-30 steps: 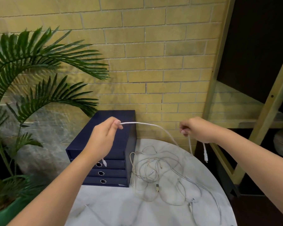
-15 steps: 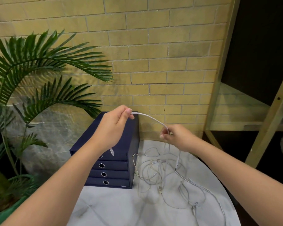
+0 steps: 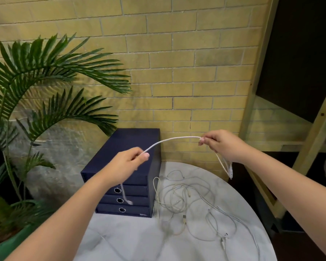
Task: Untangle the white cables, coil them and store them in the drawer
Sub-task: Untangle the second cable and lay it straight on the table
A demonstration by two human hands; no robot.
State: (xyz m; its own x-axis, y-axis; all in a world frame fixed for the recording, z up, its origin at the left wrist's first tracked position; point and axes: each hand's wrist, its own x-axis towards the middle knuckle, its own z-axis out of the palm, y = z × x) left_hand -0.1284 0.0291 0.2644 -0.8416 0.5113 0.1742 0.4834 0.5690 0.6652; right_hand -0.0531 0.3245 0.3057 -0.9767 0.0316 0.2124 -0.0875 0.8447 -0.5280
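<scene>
A white cable (image 3: 172, 139) arches in the air between my two hands. My left hand (image 3: 127, 162) pinches one part of it above the drawer unit, and a short end with a plug hangs below that hand. My right hand (image 3: 219, 144) pinches the other part, with doubled strands and a connector dangling under it. A tangle of white cables (image 3: 188, 202) lies on the round marble table (image 3: 132, 240). The dark blue drawer unit (image 3: 134, 146) stands at the table's back left, its drawers closed.
A potted palm (image 3: 36, 76) in a green pot stands to the left of the table. A yellow brick wall runs behind. A wooden shelf frame (image 3: 309, 132) stands to the right, close to the table's edge.
My right hand moved right and up, away from my left, stretching the cable into a longer arch. My left hand dropped slightly lower in front of the drawer unit.
</scene>
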